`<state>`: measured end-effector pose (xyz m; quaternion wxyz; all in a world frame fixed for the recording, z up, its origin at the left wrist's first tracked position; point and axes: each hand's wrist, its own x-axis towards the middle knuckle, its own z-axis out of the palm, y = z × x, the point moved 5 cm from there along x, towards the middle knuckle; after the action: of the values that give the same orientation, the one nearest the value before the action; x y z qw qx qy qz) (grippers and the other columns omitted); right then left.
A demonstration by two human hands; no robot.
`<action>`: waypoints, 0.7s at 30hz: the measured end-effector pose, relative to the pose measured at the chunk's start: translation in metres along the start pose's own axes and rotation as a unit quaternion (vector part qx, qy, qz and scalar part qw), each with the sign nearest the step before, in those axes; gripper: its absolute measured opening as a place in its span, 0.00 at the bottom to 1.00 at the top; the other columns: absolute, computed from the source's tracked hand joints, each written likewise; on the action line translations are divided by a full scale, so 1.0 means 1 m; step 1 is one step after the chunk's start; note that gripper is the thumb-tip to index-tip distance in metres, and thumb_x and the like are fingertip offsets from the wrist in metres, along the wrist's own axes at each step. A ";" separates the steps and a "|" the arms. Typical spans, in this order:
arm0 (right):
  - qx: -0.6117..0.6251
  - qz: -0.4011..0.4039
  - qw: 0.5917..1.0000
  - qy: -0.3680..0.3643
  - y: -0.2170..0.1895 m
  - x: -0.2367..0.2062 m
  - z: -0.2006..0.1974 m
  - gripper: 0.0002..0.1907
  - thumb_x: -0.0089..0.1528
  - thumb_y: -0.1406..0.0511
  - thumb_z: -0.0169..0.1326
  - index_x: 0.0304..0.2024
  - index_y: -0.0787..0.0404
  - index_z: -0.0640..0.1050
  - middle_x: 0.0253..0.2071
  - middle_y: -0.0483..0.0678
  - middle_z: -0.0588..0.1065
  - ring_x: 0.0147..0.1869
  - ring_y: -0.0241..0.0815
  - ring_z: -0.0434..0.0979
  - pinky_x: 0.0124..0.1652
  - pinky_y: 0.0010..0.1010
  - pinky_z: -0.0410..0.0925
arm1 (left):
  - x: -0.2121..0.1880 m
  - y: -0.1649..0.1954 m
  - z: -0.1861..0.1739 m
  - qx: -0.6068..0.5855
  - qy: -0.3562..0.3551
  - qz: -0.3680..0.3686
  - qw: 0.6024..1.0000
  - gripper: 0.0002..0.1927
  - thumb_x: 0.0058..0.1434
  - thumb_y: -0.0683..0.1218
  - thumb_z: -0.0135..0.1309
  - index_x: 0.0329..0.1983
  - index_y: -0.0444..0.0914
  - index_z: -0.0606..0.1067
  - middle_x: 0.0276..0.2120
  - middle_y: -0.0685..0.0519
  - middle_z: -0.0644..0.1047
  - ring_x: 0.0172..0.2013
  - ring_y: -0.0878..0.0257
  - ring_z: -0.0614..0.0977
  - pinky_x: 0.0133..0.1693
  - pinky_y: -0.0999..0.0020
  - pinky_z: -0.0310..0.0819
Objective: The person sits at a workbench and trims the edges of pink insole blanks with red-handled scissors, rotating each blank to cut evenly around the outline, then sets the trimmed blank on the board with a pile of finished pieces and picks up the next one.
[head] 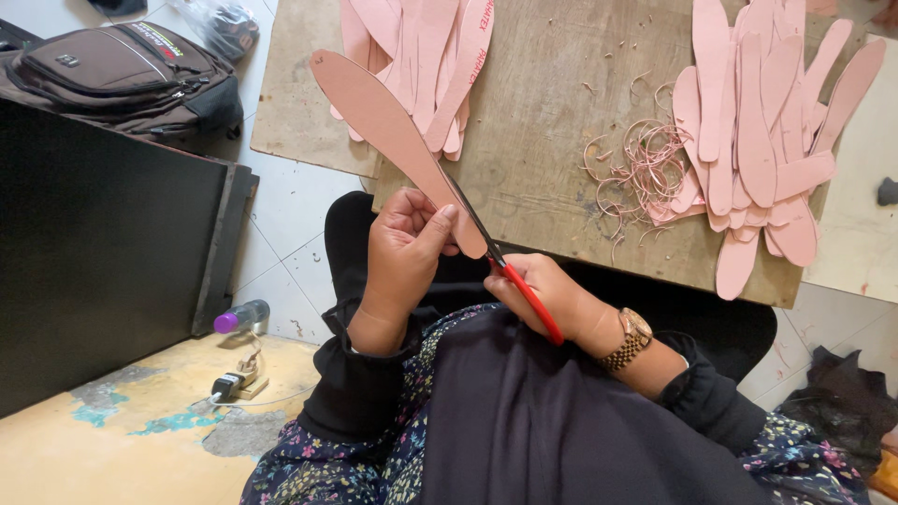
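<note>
Dark sleeves and a flowered dress fill the near edge; above them the left hand (404,245) has its grip clamped on the lower end of a pink insole (393,131), thumb on top, holding it slanted over the tabletop (552,103) edge; the right hand (547,295), wearing a gold watch (632,339), has its grip closed around red-handled scissors (510,276), whose blades meet the insole's edge; pink trimmings (636,164) lie curled on the tabletop between two stacks of insoles, one (426,47) at the far left, one (762,131) at the right; a backpack (126,75) lies on the floor.
</note>
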<state>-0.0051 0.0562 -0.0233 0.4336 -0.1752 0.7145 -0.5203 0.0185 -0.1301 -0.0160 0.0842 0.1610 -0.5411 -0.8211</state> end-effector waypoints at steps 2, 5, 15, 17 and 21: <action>-0.017 -0.012 1.000 0.005 0.003 0.001 -0.001 0.12 0.65 0.64 0.52 0.27 0.61 0.72 0.23 0.35 0.65 0.29 0.25 0.61 0.28 0.24 0.62 | 0.001 -0.001 0.000 0.000 -0.001 -0.002 1.000 0.05 0.68 0.40 0.55 0.42 0.34 0.71 0.33 0.54 0.79 0.30 0.71 0.81 0.31 0.77 0.76; -0.010 -0.018 1.000 0.007 0.010 0.002 0.000 0.14 0.66 0.64 0.52 0.26 0.61 0.71 0.23 0.34 0.64 0.29 0.25 0.59 0.28 0.23 0.61 | 0.001 -0.002 -0.001 -0.002 0.001 -0.005 1.000 0.06 0.68 0.40 0.56 0.42 0.34 0.71 0.32 0.54 0.79 0.29 0.71 0.81 0.30 0.77 0.76; -0.030 -0.011 0.999 0.008 0.006 0.007 -0.003 0.09 0.63 0.66 0.55 0.28 0.61 0.73 0.24 0.36 0.67 0.30 0.25 0.62 0.29 0.23 0.64 | 0.002 -0.004 -0.001 0.001 -0.019 -0.055 0.998 0.06 0.68 0.42 0.57 0.41 0.36 0.72 0.32 0.54 0.81 0.29 0.71 0.81 0.29 0.77 0.75; -0.006 0.014 1.000 -0.019 0.000 0.003 -0.005 0.06 0.62 0.66 0.54 0.31 0.60 0.73 0.24 0.35 0.68 0.29 0.26 0.65 0.30 0.23 0.66 | 0.000 -0.005 0.002 -0.007 -0.044 -0.074 0.996 0.05 0.68 0.42 0.57 0.42 0.36 0.73 0.32 0.54 0.81 0.29 0.71 0.82 0.29 0.78 0.73; -0.015 -0.049 0.998 -0.047 -0.018 0.001 -0.006 0.07 0.63 0.65 0.55 0.33 0.61 0.73 0.26 0.36 0.69 0.31 0.26 0.66 0.32 0.23 0.67 | -0.001 -0.009 0.005 -0.029 -0.078 -0.111 0.990 0.06 0.67 0.43 0.56 0.43 0.36 0.74 0.33 0.53 0.82 0.30 0.69 0.83 0.28 0.79 0.72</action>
<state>-0.0140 0.0524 -0.0069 0.4378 -0.2407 0.6919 -0.5212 0.0178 -0.1217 -0.0220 -0.0456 0.1527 -0.5007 -0.8508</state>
